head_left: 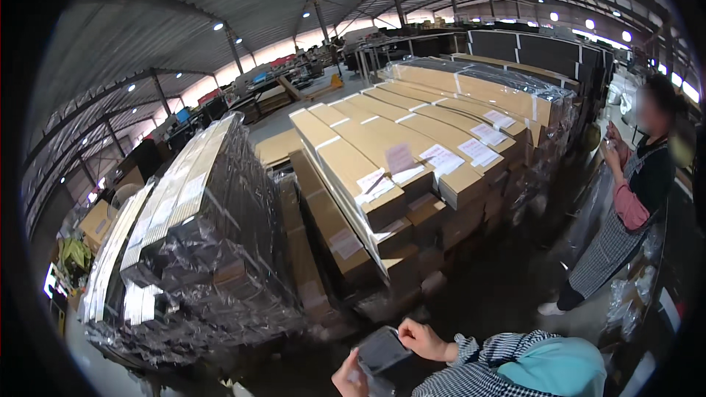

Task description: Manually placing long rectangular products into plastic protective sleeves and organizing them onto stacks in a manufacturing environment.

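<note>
At the lower edge, my left hand (349, 376) has its thumb against the near left side of a dark, flat, rectangular thing with rounded corners (384, 351). My right hand (425, 341), in a black-and-white checked sleeve, pinches the thing's right side. What it is exactly cannot be made out; something clear and shiny, like plastic film (379, 385), hangs beneath it. Beyond my hands stands a big stack of long brown cardboard packs (382, 129), bound with white straps. Several printed paper sheets (443, 159) lie on its near ends.
Left of the brown stack is another stack wrapped in clear film (228, 272). At the right a person (632, 184) in a checked apron stands with both hands raised together. Teal fabric (559, 366) lies beside my sleeve. Farther back are a yellow pallet jack (336, 82) and dark stacked panels (544, 51).
</note>
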A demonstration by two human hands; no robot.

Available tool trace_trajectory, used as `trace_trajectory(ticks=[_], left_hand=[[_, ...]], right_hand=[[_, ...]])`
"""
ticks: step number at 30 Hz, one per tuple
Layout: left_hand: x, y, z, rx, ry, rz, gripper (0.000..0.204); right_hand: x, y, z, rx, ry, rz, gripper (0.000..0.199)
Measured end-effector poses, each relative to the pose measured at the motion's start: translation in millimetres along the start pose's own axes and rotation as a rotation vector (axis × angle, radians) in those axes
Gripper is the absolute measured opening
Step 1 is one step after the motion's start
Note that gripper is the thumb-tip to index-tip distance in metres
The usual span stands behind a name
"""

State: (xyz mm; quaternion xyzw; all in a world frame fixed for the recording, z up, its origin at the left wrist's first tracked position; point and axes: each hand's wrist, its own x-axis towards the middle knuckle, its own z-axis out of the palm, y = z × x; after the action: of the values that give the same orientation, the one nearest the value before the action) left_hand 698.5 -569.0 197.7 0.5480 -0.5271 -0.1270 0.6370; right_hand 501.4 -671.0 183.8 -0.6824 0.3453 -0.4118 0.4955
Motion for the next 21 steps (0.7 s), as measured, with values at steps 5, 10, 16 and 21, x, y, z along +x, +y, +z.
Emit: trace_trajectory(ticks=[5,10,16,21], left_hand=[[9,-27,-39,0.537,-0.653,-0.143,0.029],[1,-30,-32,0.364,-0.5,-0.137,0.033],[65,136,-98,-0.691,-0.457,-0.052,0.039],[107,212,-127,-1.499,-0.411,0.37,0.038]], right_hand=[[28,58,17,0.492,-0.022,0.314,0.009],[-7,28,23,0.421,0.199,0.104,0.026],[-83,104,51,-0.146,-0.189,-0.125,0.089],[-99,165,110,0.159,-0.651,0.199,0.096]])
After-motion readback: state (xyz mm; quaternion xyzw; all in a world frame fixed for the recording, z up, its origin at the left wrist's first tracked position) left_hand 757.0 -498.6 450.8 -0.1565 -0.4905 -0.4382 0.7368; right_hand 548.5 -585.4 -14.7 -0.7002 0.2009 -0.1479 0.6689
